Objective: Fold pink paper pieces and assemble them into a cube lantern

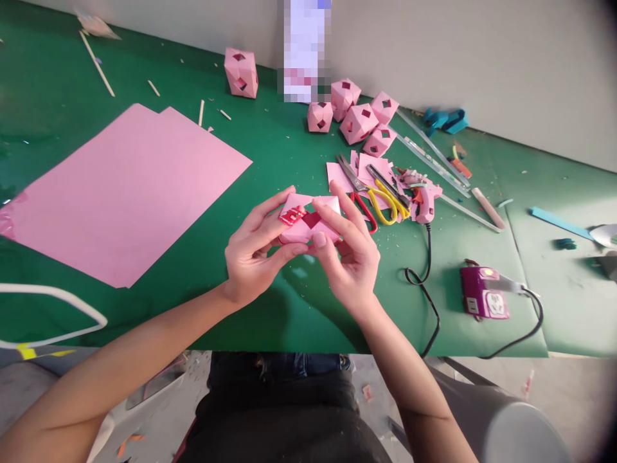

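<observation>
Between both hands, above the green table (270, 173), is a folded pink paper box (330, 207) with a diamond-shaped opening in its top. My left hand (253, 247) grips its left end with fingers and thumb. A small red item with white markings (292, 215) shows at the left fingertips; whether it is held there or lies on the box I cannot tell. On the right end, the fingers and thumb of my right hand (351, 257) close around the paper. Similar pink paper boxes (359, 123) stand in a cluster behind, and a larger one (241, 74) sits further left.
Large pink sheets (130, 193) lie at left. Right of my hands are yellow-handled scissors (385, 204), red-handled scissors (365, 212), paper scraps (337, 175) and a pink glue gun (425, 198). Its black cord (430, 292) runs toward a purple power block (484, 292).
</observation>
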`<state>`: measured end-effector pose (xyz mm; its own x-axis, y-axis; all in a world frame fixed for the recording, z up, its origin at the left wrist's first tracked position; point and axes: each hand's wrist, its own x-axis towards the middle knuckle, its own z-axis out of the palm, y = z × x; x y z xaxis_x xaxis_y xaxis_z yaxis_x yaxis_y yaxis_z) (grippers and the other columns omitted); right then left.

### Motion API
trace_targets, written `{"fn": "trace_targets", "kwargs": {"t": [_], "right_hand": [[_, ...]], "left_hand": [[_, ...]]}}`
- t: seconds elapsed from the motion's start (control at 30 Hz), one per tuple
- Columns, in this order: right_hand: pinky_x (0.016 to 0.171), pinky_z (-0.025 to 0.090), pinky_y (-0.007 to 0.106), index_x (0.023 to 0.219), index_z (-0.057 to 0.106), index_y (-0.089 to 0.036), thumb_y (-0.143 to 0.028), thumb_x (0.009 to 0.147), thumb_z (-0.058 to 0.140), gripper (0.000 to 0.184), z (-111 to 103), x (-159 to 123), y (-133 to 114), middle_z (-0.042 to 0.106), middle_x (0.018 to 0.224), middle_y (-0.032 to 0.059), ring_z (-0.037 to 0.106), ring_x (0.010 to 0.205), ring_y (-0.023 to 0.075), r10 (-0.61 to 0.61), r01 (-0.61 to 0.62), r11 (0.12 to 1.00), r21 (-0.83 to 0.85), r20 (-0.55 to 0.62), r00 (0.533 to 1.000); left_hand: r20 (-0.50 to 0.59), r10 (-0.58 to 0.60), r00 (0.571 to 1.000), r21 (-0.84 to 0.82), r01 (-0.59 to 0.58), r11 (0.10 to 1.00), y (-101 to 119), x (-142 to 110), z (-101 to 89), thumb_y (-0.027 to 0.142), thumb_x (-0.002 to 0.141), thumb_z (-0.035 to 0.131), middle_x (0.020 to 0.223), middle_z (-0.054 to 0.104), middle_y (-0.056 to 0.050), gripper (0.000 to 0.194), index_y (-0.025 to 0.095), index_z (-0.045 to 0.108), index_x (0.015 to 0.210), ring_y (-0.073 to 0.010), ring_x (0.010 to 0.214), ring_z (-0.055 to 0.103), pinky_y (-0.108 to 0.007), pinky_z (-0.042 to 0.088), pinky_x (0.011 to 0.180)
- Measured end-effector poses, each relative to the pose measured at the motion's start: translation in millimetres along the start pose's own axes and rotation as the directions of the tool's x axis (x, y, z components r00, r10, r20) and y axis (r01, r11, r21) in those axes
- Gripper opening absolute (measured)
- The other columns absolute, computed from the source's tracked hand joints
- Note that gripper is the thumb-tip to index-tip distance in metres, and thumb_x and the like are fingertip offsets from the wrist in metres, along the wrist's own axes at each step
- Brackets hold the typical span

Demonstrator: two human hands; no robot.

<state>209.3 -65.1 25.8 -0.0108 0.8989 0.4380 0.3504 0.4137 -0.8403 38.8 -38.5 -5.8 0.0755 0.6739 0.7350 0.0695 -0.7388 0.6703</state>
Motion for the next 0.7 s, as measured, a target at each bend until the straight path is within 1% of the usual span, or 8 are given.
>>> {"fn": "trace_targets", "kwargs": {"t": [0.1, 0.2, 0.33, 0.43, 0.53, 0.6, 0.7], "right_hand": [[0.102, 0.070, 0.053, 0.144, 0.070, -0.036, -0.046, 0.107, 0.061, 0.039, 0.1, 0.2, -0.2, 0.050, 0.171, 0.0043, 0.064, 0.145, 0.0363, 0.018, -0.018, 1.000, 0.022, 0.000, 1.000], [0.109, 0.066, 0.055, 0.143, 0.072, -0.037, -0.047, 0.107, 0.061, 0.039, -0.1, 1.2, -1.8, 0.052, 0.170, 0.0045, 0.060, 0.149, 0.0370, 0.026, -0.026, 0.999, 0.039, -0.007, 1.000], [0.116, 0.061, 0.056, 0.143, 0.071, -0.036, -0.047, 0.107, 0.060, 0.039, -0.2, 2.3, -2.9, 0.053, 0.169, 0.0044, 0.057, 0.152, 0.0362, 0.022, -0.022, 0.999, 0.042, 0.000, 1.000], [0.115, 0.062, 0.053, 0.144, 0.071, -0.034, -0.045, 0.107, 0.060, 0.040, 0.4, 2.3, -1.8, 0.052, 0.170, 0.0048, 0.056, 0.153, 0.0351, 0.019, -0.019, 0.999, 0.043, -0.001, 1.000], [0.114, 0.063, 0.050, 0.146, 0.069, -0.035, -0.044, 0.108, 0.060, 0.041, 0.8, 2.0, -0.4, 0.050, 0.171, 0.0043, 0.057, 0.152, 0.0334, 0.004, -0.005, 0.999, 0.052, 0.013, 1.000], [0.114, 0.063, 0.048, 0.149, 0.066, -0.037, -0.045, 0.109, 0.059, 0.042, -0.2, 2.1, -0.1, 0.048, 0.173, 0.0023, 0.057, 0.153, 0.0316, -0.004, 0.002, 0.999, 0.051, 0.037, 0.999], [0.122, 0.057, 0.047, 0.153, 0.061, -0.044, -0.043, 0.112, 0.052, 0.042, -5.0, 3.7, -0.6, 0.045, 0.175, -0.0039, 0.050, 0.159, 0.0270, -0.022, 0.019, 0.999, 0.042, 0.073, 0.997]], "left_hand": [[0.001, -0.005, 1.000, 0.008, 0.005, 1.000, -0.4, -0.1, 0.1, 0.026, 0.097, 0.080, 0.158, 0.065, -0.006, 0.054, 0.035, 0.067, 0.149, -0.0283, 0.137, 0.071, -0.031, 0.074, 0.090], [-0.004, 0.003, 1.000, 0.025, -0.003, 1.000, -0.8, -1.1, -0.1, 0.025, 0.097, 0.081, 0.157, 0.065, -0.005, 0.054, 0.036, 0.067, 0.148, -0.0276, 0.137, 0.071, -0.033, 0.074, 0.093], [-0.010, 0.026, 1.000, 0.058, -0.025, 0.998, -1.9, -3.5, -0.4, 0.024, 0.095, 0.082, 0.158, 0.064, -0.006, 0.057, 0.035, 0.066, 0.149, -0.0297, 0.142, 0.067, -0.045, 0.068, 0.110], [-0.011, 0.040, 0.999, 0.065, -0.039, 0.997, -2.2, -4.7, -0.2, 0.024, 0.095, 0.082, 0.159, 0.064, -0.007, 0.057, 0.034, 0.066, 0.149, -0.0313, 0.144, 0.066, -0.050, 0.064, 0.115], [-0.013, 0.044, 0.999, 0.085, -0.043, 0.995, -2.2, -4.8, 0.1, 0.023, 0.094, 0.082, 0.158, 0.064, -0.007, 0.059, 0.035, 0.066, 0.150, -0.0314, 0.143, 0.066, -0.049, 0.065, 0.114], [-0.015, 0.041, 0.999, 0.094, -0.039, 0.995, -2.6, -4.5, 0.0, 0.024, 0.094, 0.082, 0.158, 0.064, -0.006, 0.059, 0.035, 0.065, 0.150, -0.0310, 0.143, 0.066, -0.048, 0.066, 0.113], [-0.016, 0.037, 0.999, 0.088, -0.035, 0.995, -3.8, -3.7, -0.5, 0.025, 0.096, 0.081, 0.159, 0.064, -0.006, 0.056, 0.035, 0.066, 0.150, -0.0304, 0.142, 0.067, -0.044, 0.069, 0.107]]}}
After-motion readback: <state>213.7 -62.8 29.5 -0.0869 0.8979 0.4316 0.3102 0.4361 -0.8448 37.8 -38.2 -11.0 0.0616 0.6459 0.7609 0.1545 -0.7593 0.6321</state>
